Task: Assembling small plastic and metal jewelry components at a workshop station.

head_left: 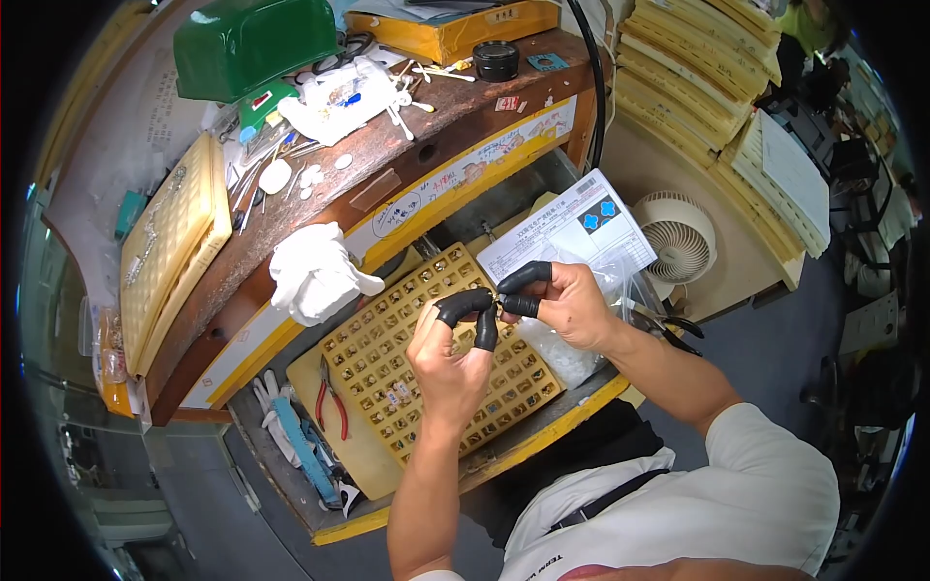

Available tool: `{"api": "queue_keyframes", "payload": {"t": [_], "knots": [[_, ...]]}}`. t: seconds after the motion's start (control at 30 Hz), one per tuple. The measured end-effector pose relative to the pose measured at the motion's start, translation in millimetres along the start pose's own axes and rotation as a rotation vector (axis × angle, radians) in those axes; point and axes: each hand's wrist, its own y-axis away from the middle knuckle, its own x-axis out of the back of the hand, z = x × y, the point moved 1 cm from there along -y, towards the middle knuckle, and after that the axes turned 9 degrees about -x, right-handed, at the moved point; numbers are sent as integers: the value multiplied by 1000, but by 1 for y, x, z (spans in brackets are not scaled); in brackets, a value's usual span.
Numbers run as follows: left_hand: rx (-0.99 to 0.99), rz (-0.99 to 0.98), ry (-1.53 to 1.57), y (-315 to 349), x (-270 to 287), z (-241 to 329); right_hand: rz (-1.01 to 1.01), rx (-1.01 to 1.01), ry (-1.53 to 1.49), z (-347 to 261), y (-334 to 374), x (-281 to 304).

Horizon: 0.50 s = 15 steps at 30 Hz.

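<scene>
Left hand (450, 353): narrow grip on tiny piece (499, 299)
Right hand (576, 308): narrow grip, same piece
Tray (528, 412): under grip
Pliers (342, 418): left of grip

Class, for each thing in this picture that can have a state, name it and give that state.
Left hand: fingertips closed on a small piece
Right hand: fingertips closed, seemingly on the same piece
Drawer: open
Compartment tray: many compartments filled
Red-handled pliers: lying, handles spread
White cloth: crumpled
Printed sheet: partly covered
Fan: upright; running, cannot tell
</scene>
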Motion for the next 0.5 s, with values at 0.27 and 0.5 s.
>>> {"api": "queue_keyframes", "payload": {"t": [0.27, 0.5], "knots": [[-127, -66, -68, -3, 4, 0, 17, 9, 23, 3, 0, 2], [-181, -177, -58, -7, 9, -1, 10, 62, 113, 0, 0, 1]]}}
